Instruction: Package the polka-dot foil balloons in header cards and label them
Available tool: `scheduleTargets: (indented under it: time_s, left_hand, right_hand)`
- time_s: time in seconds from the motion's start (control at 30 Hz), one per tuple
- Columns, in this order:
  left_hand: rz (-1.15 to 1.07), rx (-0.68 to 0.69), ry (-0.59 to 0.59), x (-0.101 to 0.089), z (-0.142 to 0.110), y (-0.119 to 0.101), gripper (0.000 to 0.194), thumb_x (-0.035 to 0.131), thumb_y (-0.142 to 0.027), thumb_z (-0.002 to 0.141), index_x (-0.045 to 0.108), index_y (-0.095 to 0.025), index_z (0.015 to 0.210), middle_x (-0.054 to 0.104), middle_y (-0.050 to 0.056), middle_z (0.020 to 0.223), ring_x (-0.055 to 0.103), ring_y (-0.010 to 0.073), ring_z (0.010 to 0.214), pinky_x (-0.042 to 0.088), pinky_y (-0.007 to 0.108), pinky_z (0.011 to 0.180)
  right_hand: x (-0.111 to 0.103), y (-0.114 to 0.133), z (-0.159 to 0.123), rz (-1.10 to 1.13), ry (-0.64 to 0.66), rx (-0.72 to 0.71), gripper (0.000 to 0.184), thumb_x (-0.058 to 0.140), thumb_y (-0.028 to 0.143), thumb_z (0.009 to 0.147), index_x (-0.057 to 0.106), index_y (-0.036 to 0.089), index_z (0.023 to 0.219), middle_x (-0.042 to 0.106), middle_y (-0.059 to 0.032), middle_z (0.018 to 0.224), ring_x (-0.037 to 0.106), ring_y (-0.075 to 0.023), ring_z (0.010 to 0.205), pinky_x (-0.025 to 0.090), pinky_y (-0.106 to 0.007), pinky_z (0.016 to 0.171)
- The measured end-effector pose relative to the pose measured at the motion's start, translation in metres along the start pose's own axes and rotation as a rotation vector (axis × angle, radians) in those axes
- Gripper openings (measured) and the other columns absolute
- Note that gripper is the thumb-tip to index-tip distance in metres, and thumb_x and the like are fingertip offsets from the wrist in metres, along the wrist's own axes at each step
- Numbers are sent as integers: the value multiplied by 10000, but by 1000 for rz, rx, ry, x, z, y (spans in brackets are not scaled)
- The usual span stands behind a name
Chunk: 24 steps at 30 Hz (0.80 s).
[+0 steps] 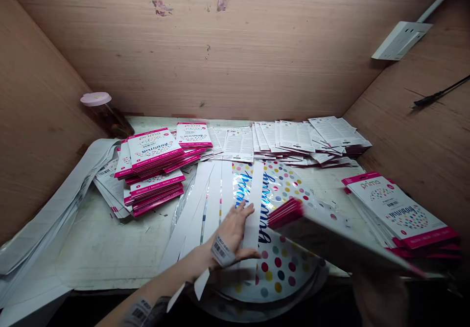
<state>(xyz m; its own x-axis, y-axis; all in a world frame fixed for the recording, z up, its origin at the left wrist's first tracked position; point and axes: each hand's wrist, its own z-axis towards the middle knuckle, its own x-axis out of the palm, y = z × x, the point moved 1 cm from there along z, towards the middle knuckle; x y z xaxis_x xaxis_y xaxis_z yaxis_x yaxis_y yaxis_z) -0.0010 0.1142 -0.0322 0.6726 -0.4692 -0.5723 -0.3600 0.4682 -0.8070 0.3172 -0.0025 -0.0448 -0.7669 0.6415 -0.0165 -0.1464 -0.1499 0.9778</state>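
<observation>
My left hand (231,229) lies with fingers spread on the white paper strips (211,204). Barcode stickers cling to its wrist and forearm. Beneath the strips is a flat foil balloon (281,263) with coloured dots and blue lettering, its lower edge past the table's front. In my right hand (380,292), dark and smeared by motion, is a stack of pink-edged balloon packets (330,234), tilted above the balloon's right side. The fingers of that hand are mostly hidden under the stack.
Pink-and-white packet piles (154,148) stand at the left, with another pile (400,209) at the right. White packets (293,138) line the back. A lidded jar (106,114) and long white strips (66,209) are far left. A socket (402,40) is on the wall.
</observation>
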Motion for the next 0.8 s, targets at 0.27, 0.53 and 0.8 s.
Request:
scheduleTargets:
  time_s: [0.27, 0.53, 0.8]
  left_hand:
    - [379, 204, 190, 8, -8, -16, 728, 699, -654, 721, 592, -201, 1281, 537, 180, 1390, 384, 455, 1340, 247, 646, 1098]
    - [520, 463, -187, -34, -1, -43, 358, 640, -391, 880, 583, -191, 1171, 678, 93, 1037, 592, 258, 952, 457, 388, 837]
    - [535, 461, 253, 0, 42, 18, 482, 676, -480, 803, 566, -253, 1213, 622, 64, 1272, 489, 314, 1249, 362, 499, 1072]
  right_hand:
    - [49, 33, 44, 264, 105, 555, 510, 845, 304, 594, 662, 232, 1065, 741, -101, 1011, 713, -327, 889, 620, -509, 736]
    - [112, 31, 26, 342, 397, 800, 573, 884, 238, 550, 599, 191, 1045, 761, -82, 924, 735, -300, 794, 619, -450, 694]
    - [98, 32, 20, -696, 225, 298, 508, 773, 315, 646, 555, 172, 1082, 645, -154, 1071, 635, -373, 1003, 521, -523, 833]
